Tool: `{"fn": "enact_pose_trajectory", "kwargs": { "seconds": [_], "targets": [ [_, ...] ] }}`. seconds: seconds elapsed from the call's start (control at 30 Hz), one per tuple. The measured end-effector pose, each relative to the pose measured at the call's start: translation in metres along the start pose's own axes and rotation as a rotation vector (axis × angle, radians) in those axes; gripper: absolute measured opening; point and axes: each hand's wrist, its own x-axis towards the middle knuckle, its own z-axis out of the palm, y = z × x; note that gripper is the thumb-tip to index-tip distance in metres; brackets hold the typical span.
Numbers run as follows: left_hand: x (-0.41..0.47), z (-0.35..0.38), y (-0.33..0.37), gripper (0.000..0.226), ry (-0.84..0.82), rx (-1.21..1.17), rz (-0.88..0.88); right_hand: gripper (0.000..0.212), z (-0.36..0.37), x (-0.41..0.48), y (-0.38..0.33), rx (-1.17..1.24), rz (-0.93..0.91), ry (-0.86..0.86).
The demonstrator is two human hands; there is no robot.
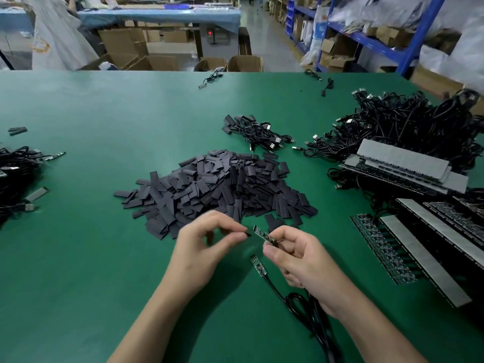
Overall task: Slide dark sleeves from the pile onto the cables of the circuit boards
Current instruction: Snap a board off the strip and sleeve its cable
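Sleeve not on yet. Left hand (207,239) pinches one dark sleeve (245,233), blurred, just beside the circuit board (263,235) gripped in the right hand (296,255). Cables (298,301) coil under that wrist. A second board (258,265) lies bare on the table (104,113). The pile (217,184) is large. A small sleeved bundle (258,133) lies beyond it, and the tangle (408,121) far right likely remains to do. Path looks unobstructed.

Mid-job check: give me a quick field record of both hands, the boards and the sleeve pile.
left hand: pinches a dark sleeve, blurred
right hand: holds a circuit board, free end toward the sleeve
sleeve state: apart from held board, not on yet
second board: lies on green table, cable attached
sleeve pile: beyond both hands
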Motion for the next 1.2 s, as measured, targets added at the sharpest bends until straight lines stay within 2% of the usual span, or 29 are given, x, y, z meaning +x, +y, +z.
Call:
{"fn": "enact_pose_trajectory", "kwargs": {
  "seconds": [0.1, 0.2, 0.3, 0.43, 0.63, 0.77, 0.9, 1.0, 1.2],
  "targets": [
    [-0.006, 0.018, 0.003, 0.012, -0.105, -0.237, -0.109, 0.006, 0.002, 0.0, 0.001, 0.023, -0.032, 0.029],
    [-0.007, 0.022, 0.001, 0.019, -0.106, -0.344, -0.152, 0.011, 0.002, -0.001, 0.0, 0.054, -0.062, 0.068],
    [-0.007, 0.021, 0.001, 0.021, -0.115, -0.364, -0.155, 0.014, 0.002, 0.0, 0.001, 0.082, -0.069, 0.086],
    [-0.008, 0.021, 0.005, 0.016, -0.145, -0.419, -0.153, 0.004, 0.001, 0.0, 0.002, 0.068, -0.084, 0.09],
    [-0.008, 0.02, 0.01, 0.003, -0.241, -0.488, -0.177, 0.015, -0.001, 0.0, 0.002, 0.09, -0.111, 0.077],
    [-0.009, 0.019, 0.01, 0.011, -0.293, -0.555, -0.216, 0.015, -0.001, 0.001, 0.004, 0.055, -0.118, 0.063],
    [-0.006, 0.016, 0.004, 0.019, -0.231, -0.491, -0.223, 0.025, -0.006, 0.002, 0.003, 0.044, -0.091, 0.08],
    [-0.004, 0.013, -0.001, 0.021, -0.161, -0.416, -0.198, 0.022, -0.009, 0.002, 0.0, 0.072, -0.101, 0.079],
    [-0.002, 0.008, -0.007, 0.018, -0.087, -0.105, 0.0, 0.025, -0.009, 0.003, -0.002, -0.06, -0.098, 0.102]
  ]
}}
